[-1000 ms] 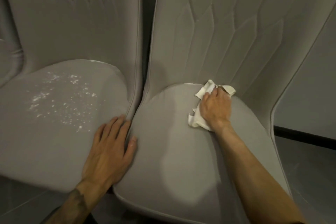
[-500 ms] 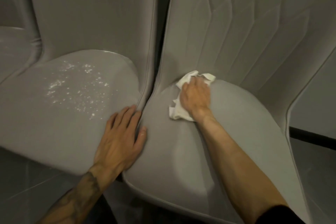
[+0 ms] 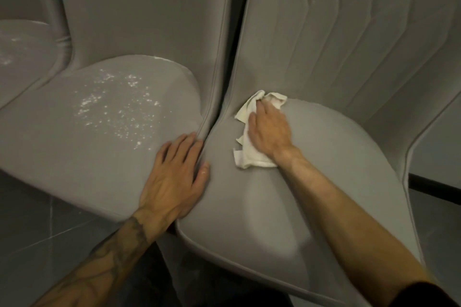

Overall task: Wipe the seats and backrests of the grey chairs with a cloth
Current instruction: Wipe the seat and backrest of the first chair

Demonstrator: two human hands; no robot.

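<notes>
Head view looks down on both my hands across two grey chairs set side by side. My right hand [image 3: 270, 132] lies palm down on a crumpled white cloth [image 3: 249, 154], fingers [image 3: 259, 109] spread flat and pressing it onto the right chair's seat [image 3: 336, 169] rather than closed around it. The cloth sticks out past my fingertips toward the crease under the backrest [image 3: 349, 32] and also behind my palm, near the wrist. My left hand [image 3: 174, 177] is open and flat, holding nothing, planted on the inner edge of the left chair's seat [image 3: 62, 144], with its thumb reaching over the seam where the two chairs touch. Beyond that hand's fingertips the left seat carries a scatter of white specks [image 3: 112, 107]. Farther out to that side, a third seat [image 3: 22, 57] shows a few specks too.
</notes>
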